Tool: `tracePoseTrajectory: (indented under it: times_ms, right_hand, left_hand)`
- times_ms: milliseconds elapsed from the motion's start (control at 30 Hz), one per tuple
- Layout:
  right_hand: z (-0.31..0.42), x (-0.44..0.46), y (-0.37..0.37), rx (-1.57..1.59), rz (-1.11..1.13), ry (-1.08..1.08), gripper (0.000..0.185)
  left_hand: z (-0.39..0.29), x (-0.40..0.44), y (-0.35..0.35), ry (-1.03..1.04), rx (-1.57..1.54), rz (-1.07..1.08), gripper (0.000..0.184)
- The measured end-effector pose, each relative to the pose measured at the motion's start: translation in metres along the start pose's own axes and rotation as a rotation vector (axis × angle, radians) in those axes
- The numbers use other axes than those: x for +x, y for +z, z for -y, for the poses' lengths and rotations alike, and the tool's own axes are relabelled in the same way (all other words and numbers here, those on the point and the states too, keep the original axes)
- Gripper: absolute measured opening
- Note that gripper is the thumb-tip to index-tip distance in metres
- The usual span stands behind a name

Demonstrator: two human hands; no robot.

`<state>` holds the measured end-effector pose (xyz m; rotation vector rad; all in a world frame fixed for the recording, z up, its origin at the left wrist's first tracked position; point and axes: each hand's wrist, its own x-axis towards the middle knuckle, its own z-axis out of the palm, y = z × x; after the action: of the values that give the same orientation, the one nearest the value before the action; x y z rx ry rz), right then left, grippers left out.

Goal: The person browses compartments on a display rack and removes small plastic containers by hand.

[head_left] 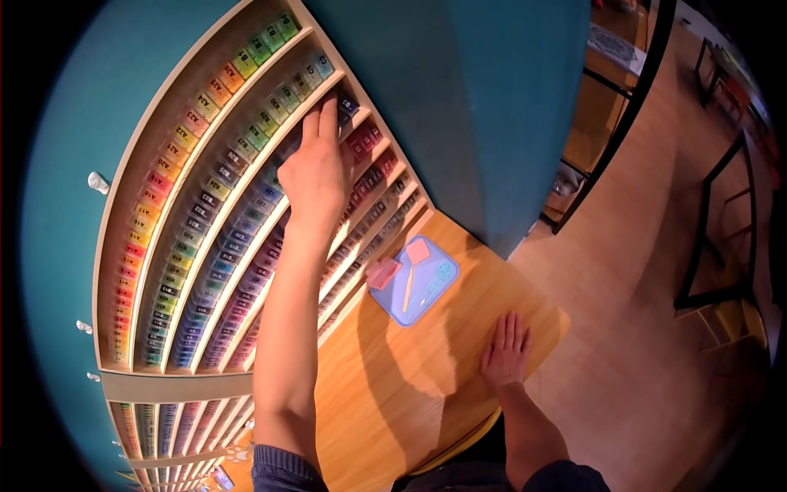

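While the left hand [316, 176] dips into the shelf [174, 102] (grip hidden, cannot tell) | right hand [507, 357] apart, flat on worktop [344, 402] | dark box [348, 106] beside left fingers: probably light, stiff, slick; best pinched by its sides

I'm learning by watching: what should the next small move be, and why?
Probably the left hand should pinch one box by its fingertips and ease it out. It already reaches into the upper end of a shelf row packed with boxes, while the right hand lies flat on the table. Whether it already grips one is hidden.
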<state>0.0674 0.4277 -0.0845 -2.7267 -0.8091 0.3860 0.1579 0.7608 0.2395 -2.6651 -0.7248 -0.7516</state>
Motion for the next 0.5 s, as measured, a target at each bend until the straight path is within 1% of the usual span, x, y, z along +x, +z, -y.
tracePoseTrajectory:
  times_ms: [133,300,367,400,500]
  right_hand:
    - [-0.001,0.001,0.0,-0.017,0.037,0.014,0.073]
    - [0.0,0.0,-0.005,0.004,0.06,0.019,0.073]
    - [0.0,0.0,-0.005,-0.005,0.056,0.015,0.073]
    - [0.0,0.001,-0.004,0.001,0.048,0.009,0.074]
    - [-0.001,0.0,-0.002,-0.016,0.05,0.014,0.075]
  left_hand:
    - [0.001,0.0,0.005,0.003,-0.057,-0.054,0.065]
    - [0.003,-0.002,0.005,-0.007,-0.092,-0.042,0.063]
    - [0.005,-0.005,0.009,0.01,-0.159,-0.141,0.064]
    - [0.005,-0.011,0.008,0.051,-0.172,-0.178,0.066]
    - [-0.004,-0.039,0.01,0.099,-0.243,-0.188,0.07]
